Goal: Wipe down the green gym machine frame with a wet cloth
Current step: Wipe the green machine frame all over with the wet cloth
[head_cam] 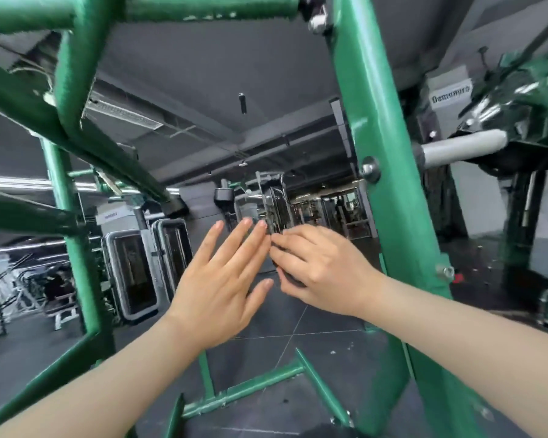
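The green machine frame surrounds me: a wide upright post [389,191] stands on the right, a thinner upright [73,235] on the left, and a crossbar [203,9] runs overhead. My left hand [222,279] is raised between the posts with its fingers straight and spread, holding nothing. Right beside it, my right hand [320,270] has its fingers curled around a small dark object [290,278] that is mostly hidden; I cannot tell whether it is the cloth. The fingertips of both hands nearly meet.
Low green bars [247,387] of the frame cross the dark tiled floor [326,346] below my arms. A grey padded roller [462,147] on a dark green arm juts out at the right. Other gym machines [133,263] stand behind at the left and centre.
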A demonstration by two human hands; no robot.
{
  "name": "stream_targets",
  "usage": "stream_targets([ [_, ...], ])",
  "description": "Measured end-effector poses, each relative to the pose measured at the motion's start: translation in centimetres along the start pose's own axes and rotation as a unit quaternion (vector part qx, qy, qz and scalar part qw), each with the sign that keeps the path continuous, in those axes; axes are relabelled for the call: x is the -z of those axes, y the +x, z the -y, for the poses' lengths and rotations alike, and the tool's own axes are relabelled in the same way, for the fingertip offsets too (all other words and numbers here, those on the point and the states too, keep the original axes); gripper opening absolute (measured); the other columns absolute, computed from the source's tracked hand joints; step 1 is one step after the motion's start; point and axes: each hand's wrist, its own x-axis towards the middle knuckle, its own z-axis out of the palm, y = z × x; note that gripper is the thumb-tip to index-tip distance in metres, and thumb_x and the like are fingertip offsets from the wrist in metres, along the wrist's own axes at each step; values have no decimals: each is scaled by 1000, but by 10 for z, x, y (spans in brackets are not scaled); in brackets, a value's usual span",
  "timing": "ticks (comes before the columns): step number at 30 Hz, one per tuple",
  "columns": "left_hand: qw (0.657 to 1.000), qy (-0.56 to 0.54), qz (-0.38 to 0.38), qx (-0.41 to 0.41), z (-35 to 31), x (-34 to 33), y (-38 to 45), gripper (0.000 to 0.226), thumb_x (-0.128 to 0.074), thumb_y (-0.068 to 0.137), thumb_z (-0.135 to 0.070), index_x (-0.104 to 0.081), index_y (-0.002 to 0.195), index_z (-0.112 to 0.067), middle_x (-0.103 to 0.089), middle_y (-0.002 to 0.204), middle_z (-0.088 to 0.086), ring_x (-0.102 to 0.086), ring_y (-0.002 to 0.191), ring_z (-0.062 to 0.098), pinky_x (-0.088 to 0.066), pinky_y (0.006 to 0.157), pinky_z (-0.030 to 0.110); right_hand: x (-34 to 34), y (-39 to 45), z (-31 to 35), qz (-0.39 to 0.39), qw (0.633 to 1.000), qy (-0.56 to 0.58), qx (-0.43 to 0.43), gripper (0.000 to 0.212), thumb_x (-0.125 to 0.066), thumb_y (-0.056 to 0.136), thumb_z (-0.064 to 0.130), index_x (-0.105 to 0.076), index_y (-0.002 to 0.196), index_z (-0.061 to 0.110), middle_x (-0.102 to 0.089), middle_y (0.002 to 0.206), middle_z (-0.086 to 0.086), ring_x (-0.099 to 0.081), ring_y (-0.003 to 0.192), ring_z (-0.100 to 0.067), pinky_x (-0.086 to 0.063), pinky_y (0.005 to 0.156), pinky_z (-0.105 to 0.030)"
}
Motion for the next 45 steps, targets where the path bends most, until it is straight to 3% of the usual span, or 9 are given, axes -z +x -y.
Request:
stream_targets([
  [6, 1000, -13, -6, -18, 41, 31, 85, 63, -37, 105, -50, -56, 147, -8, -54, 152, 13, -45, 146, 32, -31, 119, 56, 34, 54, -67, 22, 999, 15, -21, 26, -66, 94, 21, -76, 110, 3, -74, 113, -12, -69, 101, -31, -56, 93, -40],
  [10, 999, -37, -11, -5, 65, 61, 109, 61, -40, 106, -50, -57, 146, -8, -57, 149, 12, -47, 144, 32, -36, 118, 57, 71, 99, -88, 42, 998, 33, -18, 24, -65, 95, 21, -77, 105, 3, -74, 111, -13, -69, 101, -31, -58, 87, -42],
  [14, 998, -53, -36, -14, 96, 98, 135, 49, -47, 104, -45, -65, 135, -11, -67, 131, 8, -58, 129, 31, -36, 117, 56, 106, 142, -106, 70, 996, 56, -13, 22, -65, 96, 22, -76, 101, 3, -74, 108, -12, -69, 99, -32, -58, 84, -45],
  [19, 995, -95, -8, 9, 132, 143, 167, 44, -47, 103, -43, -67, 126, -12, -67, 113, 5, -62, 107, 31, -42, 107, 52, 142, 196, -130, 93, 994, 60, -23, 20, -70, 92, 22, -76, 98, 4, -73, 102, -10, -69, 95, -32, -58, 78, -45],
  [26, 985, -142, 46, 87, 186, 194, 180, 41, -50, 102, -44, -66, 124, -14, -66, 110, 3, -63, 99, 30, -50, 95, 47, 159, 272, -145, 114, 988, 99, -44, 23, -67, 95, 26, -77, 104, 7, -73, 104, -7, -69, 99, -30, -59, 80, -42],
  [30, 976, -145, 71, 143, 227, 221, 179, 39, -51, 102, -45, -68, 120, -15, -65, 108, 2, -62, 97, 28, -51, 93, 46, 162, 320, -148, 122, 983, 125, -59, 24, -66, 96, 27, -78, 103, 8, -74, 103, -6, -70, 97, -30, -59, 77, -42],
  [38, 958, -123, 156, 206, 309, 286, 140, 38, -53, 98, -44, -69, 118, -16, -64, 111, 4, -62, 102, 29, -46, 105, 51, 152, 403, -109, 130, 971, 194, -47, 27, -62, 96, 29, -80, 97, 9, -74, 98, -7, -71, 93, -31, -61, 74, -45],
  [45, 947, -81, 199, 241, 351, 339, 103, 31, -56, 97, -41, -70, 113, -18, -64, 112, 2, -60, 104, 27, -40, 111, 46, 143, 459, -66, 88, 960, 265, -13, 31, -61, 94, 31, -82, 94, 8, -75, 96, -7, -73, 91, -31, -62, 74, -44],
])
